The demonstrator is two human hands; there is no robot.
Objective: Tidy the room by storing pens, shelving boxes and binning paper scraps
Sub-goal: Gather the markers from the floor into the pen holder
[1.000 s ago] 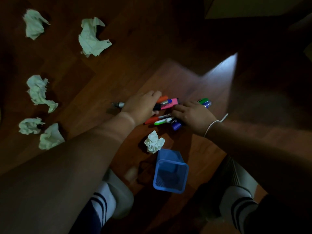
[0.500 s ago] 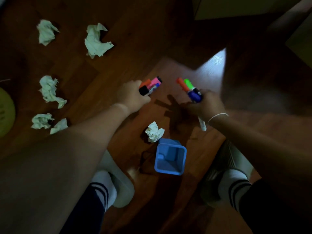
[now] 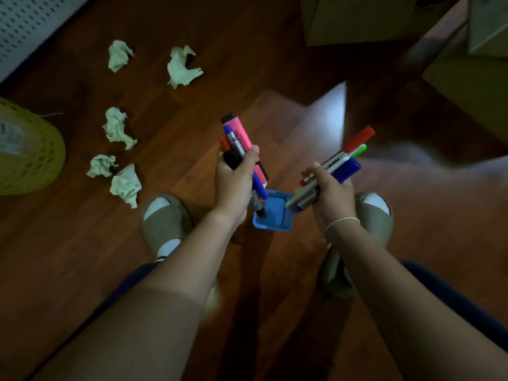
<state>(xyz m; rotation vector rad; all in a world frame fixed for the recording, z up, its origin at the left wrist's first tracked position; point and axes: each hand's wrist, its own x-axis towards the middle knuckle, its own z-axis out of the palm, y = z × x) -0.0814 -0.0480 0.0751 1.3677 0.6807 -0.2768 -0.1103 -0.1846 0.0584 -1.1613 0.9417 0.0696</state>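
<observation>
Two fistfuls of pens, both poised over the blue pen cup (image 3: 275, 215), ready to drop in.
Left hand (image 3: 233, 185) clenches its pink-highlighter bundle (image 3: 242, 144) near upright, lower tips just above the cup; right hand (image 3: 331, 195) wraps its bundle (image 3: 338, 166) slanting, caps up-right, away from the cup.

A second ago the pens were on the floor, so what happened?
The left hand and right hand each gripped a bunch of pens and lifted them off the floor to above the blue pen holder. The crumpled paper scraps stayed on the floor.
</observation>
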